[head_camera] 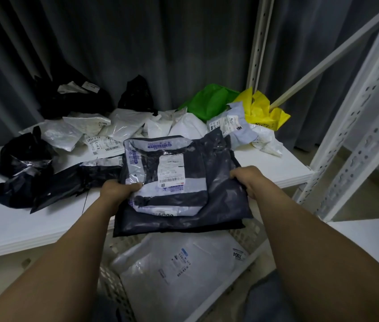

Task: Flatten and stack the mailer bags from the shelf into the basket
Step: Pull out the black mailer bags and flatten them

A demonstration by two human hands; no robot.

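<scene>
I hold a stack of flattened dark grey mailer bags (221, 196) between both hands, above the front edge of the shelf. A smaller grey-and-white labelled bag (160, 173) lies on top of the stack. My left hand (117, 190) grips the stack's left edge, thumb on top. My right hand (247, 180) grips its right edge. Below the stack stands the white perforated basket (114, 289), with a flat white mailer bag (179, 263) lying inside it.
On the white shelf board (21, 226) lie several crumpled bags: black ones (26, 173) at left, white ones (123, 126) at the back, a green bag (209, 101) and a yellow bag (262, 110) at back right. A white perforated upright (355, 140) rises at right.
</scene>
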